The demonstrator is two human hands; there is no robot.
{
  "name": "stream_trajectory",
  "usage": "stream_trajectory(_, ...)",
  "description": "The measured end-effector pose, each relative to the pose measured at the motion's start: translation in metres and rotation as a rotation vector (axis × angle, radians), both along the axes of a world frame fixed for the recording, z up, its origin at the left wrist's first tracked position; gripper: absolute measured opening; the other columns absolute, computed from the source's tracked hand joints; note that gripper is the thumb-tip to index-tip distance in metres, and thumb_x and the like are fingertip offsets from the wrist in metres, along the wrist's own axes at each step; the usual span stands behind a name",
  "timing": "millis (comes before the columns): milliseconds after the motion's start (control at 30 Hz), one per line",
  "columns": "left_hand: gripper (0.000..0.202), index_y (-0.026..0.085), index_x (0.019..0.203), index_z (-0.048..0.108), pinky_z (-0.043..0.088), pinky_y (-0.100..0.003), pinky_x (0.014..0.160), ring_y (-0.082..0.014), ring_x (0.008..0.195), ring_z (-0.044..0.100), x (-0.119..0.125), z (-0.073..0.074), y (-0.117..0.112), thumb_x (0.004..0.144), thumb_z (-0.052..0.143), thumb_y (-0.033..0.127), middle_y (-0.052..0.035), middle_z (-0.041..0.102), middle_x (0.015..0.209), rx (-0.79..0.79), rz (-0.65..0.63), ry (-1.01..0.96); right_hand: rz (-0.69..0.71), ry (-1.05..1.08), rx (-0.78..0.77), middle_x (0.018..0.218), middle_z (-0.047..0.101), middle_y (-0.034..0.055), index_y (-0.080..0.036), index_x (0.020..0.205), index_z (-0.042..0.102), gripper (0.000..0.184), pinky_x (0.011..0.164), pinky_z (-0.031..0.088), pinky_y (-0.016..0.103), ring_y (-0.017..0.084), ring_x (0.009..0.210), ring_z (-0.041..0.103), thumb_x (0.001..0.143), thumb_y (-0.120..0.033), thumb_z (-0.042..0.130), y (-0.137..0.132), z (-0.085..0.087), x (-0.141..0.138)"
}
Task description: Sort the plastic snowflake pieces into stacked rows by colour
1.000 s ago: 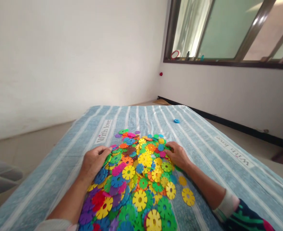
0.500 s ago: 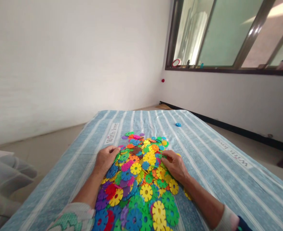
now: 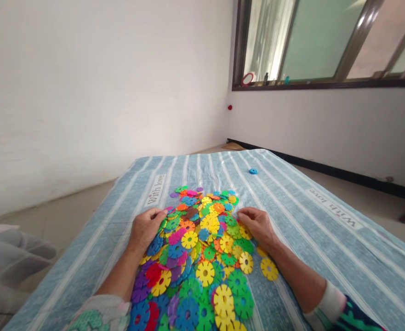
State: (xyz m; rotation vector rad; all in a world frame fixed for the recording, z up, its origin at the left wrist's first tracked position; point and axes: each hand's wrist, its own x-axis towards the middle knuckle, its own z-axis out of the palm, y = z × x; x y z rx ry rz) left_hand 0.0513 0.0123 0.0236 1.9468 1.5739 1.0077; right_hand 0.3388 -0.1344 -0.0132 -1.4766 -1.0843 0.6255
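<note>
A heap of colourful slotted plastic discs [image 3: 206, 273], shaped like flowers or snowflakes, spreads over the striped cloth between my hands. My left hand [image 3: 147, 227] rests at the heap's left edge, thumb and fingers pinched together beside green and pink discs. What it holds, if anything, is hidden. At the heap's upper right edge is my right hand [image 3: 260, 225], its thumb and index fingertips closed. A small reddish bit shows by those fingertips, but I cannot tell whether it is held. A yellow disc [image 3: 269, 269] lies below my right wrist, apart from most others.
A blue striped cloth [image 3: 302, 230] covers the surface. One blue disc piece [image 3: 253, 171] lies alone near the far end. White walls and a window [image 3: 312, 41] stand behind. Some pale see-through material [image 3: 12, 257] is at the left, beside the covered surface.
My right hand has moved right, off the discs toward the heap's outer edge, uncovering more of them and the yellow disc. My left hand stays in its pinch. The view has shifted slightly.
</note>
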Motion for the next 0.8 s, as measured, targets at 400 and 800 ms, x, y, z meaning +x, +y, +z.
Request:
stream_trajectory(400, 0.031, 0.019, 0.060, 0.064, 0.042, -0.024, 0.061, -0.0166, 0.061, 0.057, 0.002, -0.001, 0.001, 0.069, 0.053, 0.048, 0.0024, 0.061, 0.056, 0.042, 0.012, 0.048, 0.051, 0.055, 0.114, 0.078, 0.069, 0.0040, -0.018, 0.077, 0.071, 0.023, 0.072, 0.047, 0.030, 0.019, 0.075, 0.061, 0.075, -0.040, 0.067, -0.002, 0.006, 0.006)
stream_trajectory(800, 0.033, 0.019, 0.062, 0.065, 0.042, -0.025, 0.063, -0.0179, 0.065, 0.059, -0.001, -0.006, 0.003, 0.067, 0.053, 0.049, 0.0014, 0.064, 0.059, 0.021, 0.001, 0.038, 0.329, -0.412, 0.174, 0.094, 0.066, 0.0054, -0.021, 0.088, 0.068, 0.014, 0.084, 0.047, 0.034, 0.020, 0.090, 0.061, 0.077, -0.029, 0.068, -0.008, 0.010, -0.001)
